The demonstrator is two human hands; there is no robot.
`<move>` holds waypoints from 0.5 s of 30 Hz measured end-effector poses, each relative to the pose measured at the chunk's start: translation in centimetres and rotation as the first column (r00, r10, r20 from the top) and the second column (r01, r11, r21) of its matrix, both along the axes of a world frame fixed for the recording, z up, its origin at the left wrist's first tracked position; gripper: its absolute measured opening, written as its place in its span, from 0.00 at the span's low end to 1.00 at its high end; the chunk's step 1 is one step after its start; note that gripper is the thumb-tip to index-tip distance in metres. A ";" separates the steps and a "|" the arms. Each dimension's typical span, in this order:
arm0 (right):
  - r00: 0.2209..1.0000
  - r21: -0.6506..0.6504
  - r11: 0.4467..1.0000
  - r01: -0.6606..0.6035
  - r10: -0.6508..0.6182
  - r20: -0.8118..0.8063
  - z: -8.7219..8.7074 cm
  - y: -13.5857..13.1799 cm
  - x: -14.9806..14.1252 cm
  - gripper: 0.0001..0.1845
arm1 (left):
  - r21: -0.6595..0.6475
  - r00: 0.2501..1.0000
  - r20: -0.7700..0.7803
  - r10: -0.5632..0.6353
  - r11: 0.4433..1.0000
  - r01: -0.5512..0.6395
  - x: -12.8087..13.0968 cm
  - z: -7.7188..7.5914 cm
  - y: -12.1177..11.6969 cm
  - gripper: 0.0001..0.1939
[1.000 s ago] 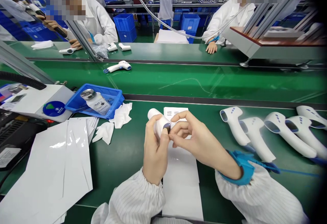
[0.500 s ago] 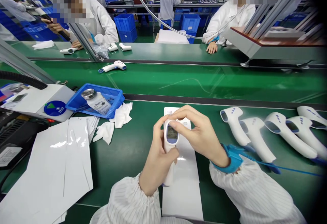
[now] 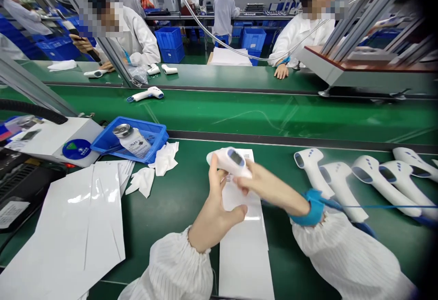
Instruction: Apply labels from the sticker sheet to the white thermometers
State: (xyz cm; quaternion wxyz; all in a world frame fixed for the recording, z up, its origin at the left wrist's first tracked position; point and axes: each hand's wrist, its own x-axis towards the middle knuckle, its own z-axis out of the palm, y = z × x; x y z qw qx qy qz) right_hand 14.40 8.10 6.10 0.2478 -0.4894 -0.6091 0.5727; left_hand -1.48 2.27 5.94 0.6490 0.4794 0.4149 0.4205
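Bench: green workbench [image 3: 185,227] across the near half; clock positions below are taken around the held device.
White sheets [image 3: 68,236]: flat on the bench, 8 o'clock.
Device row [image 3: 386,186]: white pistol-shaped handhelds, 3 o'clock.
Paper stack [image 3: 244,245]: 6 o'clock, beneath the hands.
Right hand [image 3: 265,183]: 4 o'clock, pinching the display end; exact finger placement blurred.
Left hand [image 3: 219,215]: 6 o'clock, thumb spread well away from index finger; index finger at the device's nose.
Held device [image 3: 224,159]: raised over the stack's far end, nose toward 9 o'clock. Step in hand, as judged: two-handed repositioning.
Display [image 3: 236,156]: dark, tilted upward, unreadable. Next move probably calls for a firm right-hand pinch while the left regrips.
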 end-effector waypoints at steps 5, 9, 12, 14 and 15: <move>0.860 0.401 0.884 0.239 -0.385 0.335 -2.2 8.8 3.6 0.32 | -0.091 0.971 -0.226 -0.073 0.994 0.054 -0.1 -0.5 0.0 0.40; 0.820 0.521 0.824 0.223 -0.448 0.357 -3.1 11.4 6.1 0.40 | -0.063 0.963 -0.258 -0.074 0.996 0.060 -0.7 -0.6 -0.2 0.31; 0.795 0.567 0.805 0.175 -0.455 0.401 -4.0 8.1 7.9 0.33 | -0.068 0.961 -0.268 -0.072 0.996 0.055 -1.2 -0.8 -0.2 0.25; 0.741 0.604 0.781 0.159 -0.499 0.449 -4.7 4.5 9.6 0.29 | -0.091 0.962 -0.265 -0.062 0.995 0.039 -1.3 -1.1 -0.1 0.22; 0.678 0.632 0.760 0.152 -0.546 0.493 -4.9 2.6 10.5 0.28 | -0.096 0.965 -0.259 -0.048 0.995 0.023 -1.2 -1.3 -0.1 0.21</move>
